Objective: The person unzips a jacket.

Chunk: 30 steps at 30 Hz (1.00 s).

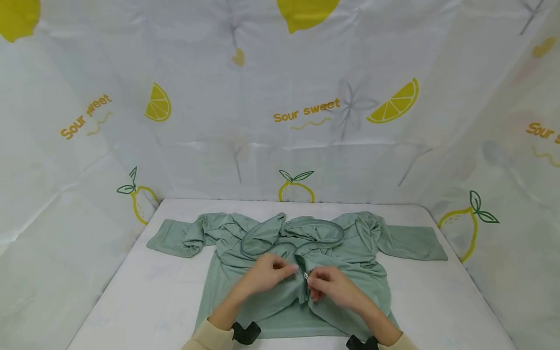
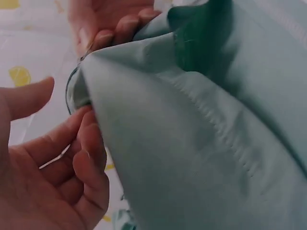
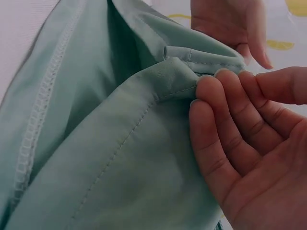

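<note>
A sage green zip-up jacket (image 1: 245, 306) lies on the white table, sleeves spread to both sides. My right hand (image 1: 332, 287) pinches the small silver zipper pull (image 1: 306, 276) between thumb and fingers, its other fingers against the lifted front edge. My left hand (image 1: 267, 273) is just left of the pull; in the left wrist view its fingers (image 2: 91, 139) touch the zipper edge while the thumb stands apart. Beyond the hands, the undone zipper tape (image 1: 321, 221) curves in loops over the bunched upper part. Fabric partly hides the fingertips in both wrist views.
The white table (image 1: 131, 306) extends on both sides of the jacket. The left sleeve in view (image 1: 170, 238) and the right one (image 1: 411, 242) reach toward the side edges. A lemon-print curtain (image 1: 210, 146) encloses the back and sides.
</note>
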Each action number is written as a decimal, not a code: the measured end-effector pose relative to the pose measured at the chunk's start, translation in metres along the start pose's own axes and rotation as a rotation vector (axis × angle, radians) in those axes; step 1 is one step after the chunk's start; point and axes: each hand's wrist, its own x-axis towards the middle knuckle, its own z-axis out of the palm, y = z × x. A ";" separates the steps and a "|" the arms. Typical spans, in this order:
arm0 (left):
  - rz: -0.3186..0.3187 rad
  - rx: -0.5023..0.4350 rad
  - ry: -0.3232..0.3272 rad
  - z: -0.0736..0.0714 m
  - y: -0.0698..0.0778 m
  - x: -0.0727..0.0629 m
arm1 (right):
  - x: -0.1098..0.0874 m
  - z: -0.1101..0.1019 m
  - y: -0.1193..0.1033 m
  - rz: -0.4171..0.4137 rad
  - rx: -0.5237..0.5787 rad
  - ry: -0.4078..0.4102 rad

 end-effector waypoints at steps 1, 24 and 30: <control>0.002 -0.024 -0.014 0.003 0.001 0.001 | 0.000 0.000 0.000 -0.006 0.002 0.000; -0.056 -0.313 0.232 0.006 -0.005 0.001 | -0.002 0.001 -0.001 -0.049 0.055 -0.034; -0.035 -0.315 0.249 0.007 -0.007 0.000 | -0.006 -0.001 -0.002 -0.045 0.042 -0.048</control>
